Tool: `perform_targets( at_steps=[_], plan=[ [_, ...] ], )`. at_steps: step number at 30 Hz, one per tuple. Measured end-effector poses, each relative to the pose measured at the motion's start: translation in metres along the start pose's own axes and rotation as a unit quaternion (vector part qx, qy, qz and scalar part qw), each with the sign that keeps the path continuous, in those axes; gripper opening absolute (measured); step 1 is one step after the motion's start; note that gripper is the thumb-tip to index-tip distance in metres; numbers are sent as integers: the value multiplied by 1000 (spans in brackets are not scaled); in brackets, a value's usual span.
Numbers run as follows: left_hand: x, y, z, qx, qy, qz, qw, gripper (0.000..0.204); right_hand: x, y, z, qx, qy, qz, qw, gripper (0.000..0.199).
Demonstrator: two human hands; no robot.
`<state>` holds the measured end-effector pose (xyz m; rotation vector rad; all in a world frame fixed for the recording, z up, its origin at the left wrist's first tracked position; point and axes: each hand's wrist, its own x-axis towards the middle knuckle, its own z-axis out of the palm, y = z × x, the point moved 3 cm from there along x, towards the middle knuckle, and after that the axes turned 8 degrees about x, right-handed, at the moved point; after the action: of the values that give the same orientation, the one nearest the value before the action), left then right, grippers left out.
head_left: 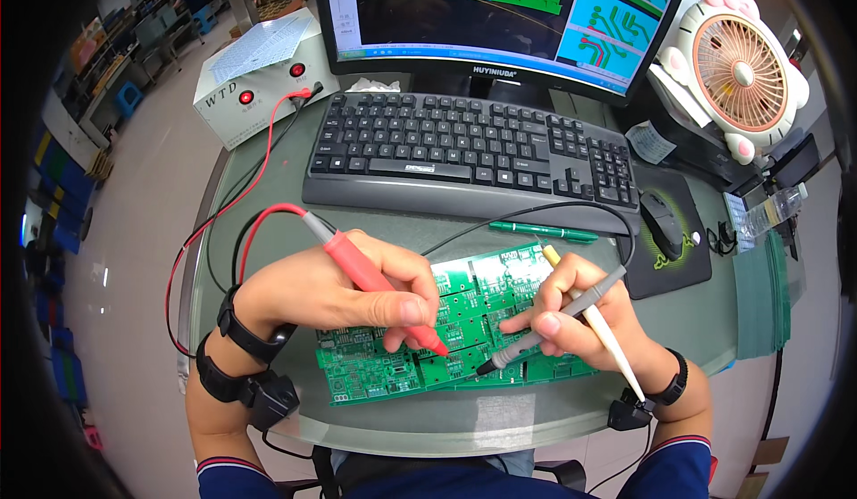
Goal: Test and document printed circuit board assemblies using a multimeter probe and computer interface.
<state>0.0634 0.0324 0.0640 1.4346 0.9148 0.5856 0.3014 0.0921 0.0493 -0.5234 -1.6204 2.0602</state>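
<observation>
My left hand is closed around a red test probe, its tip down on or just over a green printed circuit board panel. In my right hand is a grey test probe with a black tip, slanting to the board a little right of the red tip. A slim cream-coloured pen-like stick is also tucked between the right hand's fingers, pointing back toward the wrist. Whether either tip touches a pad is too small to tell. The panel lies flat on the table, partly hidden by both hands.
Beyond the board lie a green pen and a black keyboard. A monitor stands behind, a white box with red switches at left. To the right are a mouse, a fan, a bottle and green sheets. Probe cables loop across.
</observation>
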Motion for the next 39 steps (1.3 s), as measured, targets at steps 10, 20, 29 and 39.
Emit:
perform_targets(
  at_steps=[10, 20, 29, 39],
  plan=[
    [-6, 3, 3, 89, -22, -11, 996, 12, -5, 1, 7, -82, -48, -95, 991, 19],
    [-6, 0, 2, 139, -28, 14, 990, 12, -4, -2, 8, -135, -75, -127, 980, 21],
    [-7, 1, 2, 162, -19, 39, 986, 12, -6, -4, 11, -147, -79, -134, 977, 22],
    [-8, 10, 6, 206, 1, 43, 977, 13, -11, -1, 9, -104, -56, -122, 985, 20]
  ],
)
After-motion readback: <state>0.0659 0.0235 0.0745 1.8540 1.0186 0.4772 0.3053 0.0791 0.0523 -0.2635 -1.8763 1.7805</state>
